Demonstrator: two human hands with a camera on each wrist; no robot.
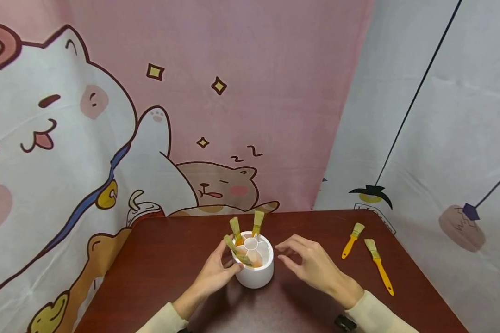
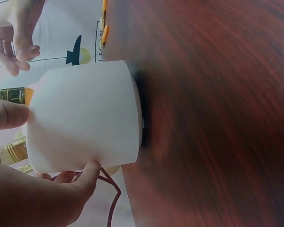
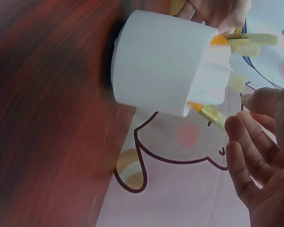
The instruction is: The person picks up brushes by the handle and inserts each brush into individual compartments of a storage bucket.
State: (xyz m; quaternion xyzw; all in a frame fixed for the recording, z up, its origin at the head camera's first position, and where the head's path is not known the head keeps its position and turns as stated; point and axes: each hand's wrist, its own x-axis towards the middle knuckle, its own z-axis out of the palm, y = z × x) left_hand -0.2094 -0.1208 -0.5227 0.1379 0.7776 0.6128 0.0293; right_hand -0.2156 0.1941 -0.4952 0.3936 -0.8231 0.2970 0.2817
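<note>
A white round brush holder (image 1: 255,276) with inner compartments stands on the table. My left hand (image 1: 215,272) holds its left side, thumb at the near rim and fingers on the wall, as the left wrist view also shows. Several paintbrushes with pale bristles (image 1: 257,221) and orange handles stand in the holder, bristles up, some leaning out to the left. To the right of the holder, my right hand (image 1: 312,263) hovers with loosely bent fingers and nothing in them. In the right wrist view its fingertips (image 3: 234,126) are close to a brush's bristles.
Two more paintbrushes lie at the right of the dark red-brown table (image 1: 171,259): a shorter one (image 1: 352,240) and a longer one (image 1: 379,266). A cartoon-printed curtain (image 1: 275,115) hangs behind the table and along its sides.
</note>
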